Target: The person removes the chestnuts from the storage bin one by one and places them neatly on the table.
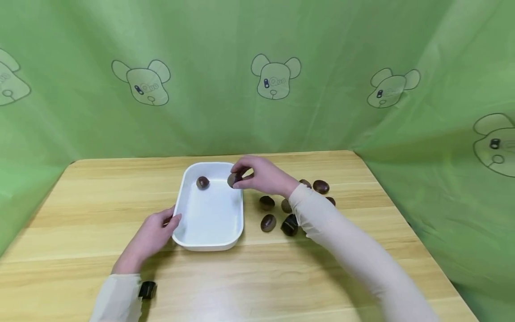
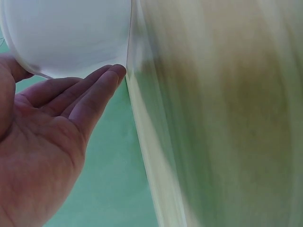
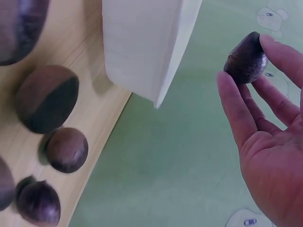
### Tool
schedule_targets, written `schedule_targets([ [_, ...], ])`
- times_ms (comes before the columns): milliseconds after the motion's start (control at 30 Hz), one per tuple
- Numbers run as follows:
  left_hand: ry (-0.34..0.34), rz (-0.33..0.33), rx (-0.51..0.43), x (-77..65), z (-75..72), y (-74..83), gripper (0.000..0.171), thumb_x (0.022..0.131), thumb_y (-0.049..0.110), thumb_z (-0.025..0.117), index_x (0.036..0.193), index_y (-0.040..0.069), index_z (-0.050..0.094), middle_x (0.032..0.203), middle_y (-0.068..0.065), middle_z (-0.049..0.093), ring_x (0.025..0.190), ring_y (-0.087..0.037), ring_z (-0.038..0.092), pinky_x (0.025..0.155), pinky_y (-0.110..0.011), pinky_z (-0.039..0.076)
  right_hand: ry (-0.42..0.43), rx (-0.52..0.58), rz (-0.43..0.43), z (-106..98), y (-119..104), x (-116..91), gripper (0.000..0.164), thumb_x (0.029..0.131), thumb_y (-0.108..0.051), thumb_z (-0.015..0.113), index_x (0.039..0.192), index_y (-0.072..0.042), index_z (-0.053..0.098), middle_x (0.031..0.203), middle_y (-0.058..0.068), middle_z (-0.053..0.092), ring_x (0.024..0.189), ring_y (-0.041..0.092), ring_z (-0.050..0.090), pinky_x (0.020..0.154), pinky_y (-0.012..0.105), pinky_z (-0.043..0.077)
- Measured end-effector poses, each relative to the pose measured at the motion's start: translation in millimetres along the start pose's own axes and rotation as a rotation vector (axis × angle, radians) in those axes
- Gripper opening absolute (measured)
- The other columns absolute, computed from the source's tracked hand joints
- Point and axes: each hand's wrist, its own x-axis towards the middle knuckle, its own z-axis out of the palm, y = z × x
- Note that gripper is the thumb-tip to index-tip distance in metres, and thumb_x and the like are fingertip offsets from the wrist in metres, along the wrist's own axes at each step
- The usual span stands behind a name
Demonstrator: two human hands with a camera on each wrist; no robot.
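Note:
A white rectangular tray (image 1: 208, 219) stands on the table, with one brown chestnut (image 1: 203, 182) lying in its far left part. My left hand (image 1: 154, 235) grips the tray's left side, thumb over the rim. In the left wrist view, the fingers of that hand (image 2: 52, 127) lie under the tray's edge. Over the tray's far right corner, my right hand (image 1: 263, 175) pinches another chestnut (image 3: 246, 59) between thumb and fingertips. It is held above the tray floor.
Several loose chestnuts (image 1: 268, 222) are scattered on the wooden table (image 1: 193, 286) right of the tray, some partly hidden by my right forearm. A black wrist device (image 1: 147, 290) sits by my left sleeve. A green curtain (image 1: 217, 116) hangs behind the table.

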Motion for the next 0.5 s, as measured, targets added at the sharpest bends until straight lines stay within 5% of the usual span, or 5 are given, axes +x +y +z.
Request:
schedule_targets([
  [500, -0.003, 0.005, -0.011, -1.7, 1.6, -0.6, 0.053, 0.105, 0.028, 0.047, 0.145, -0.007, 0.040, 0.135, -0.027, 0.053, 0.119, -0.034, 0.055, 0.098, -0.049, 0.049, 0.078, 0.080, 0.062, -24.8, 22.2, -60.0, 0.033, 0.086, -0.013, 0.078, 0.116, -0.007, 0.067, 0.109, -0.001, 0.065, 0.103, 0.015, 0.060, 0.091, 0.031, 0.053],
])
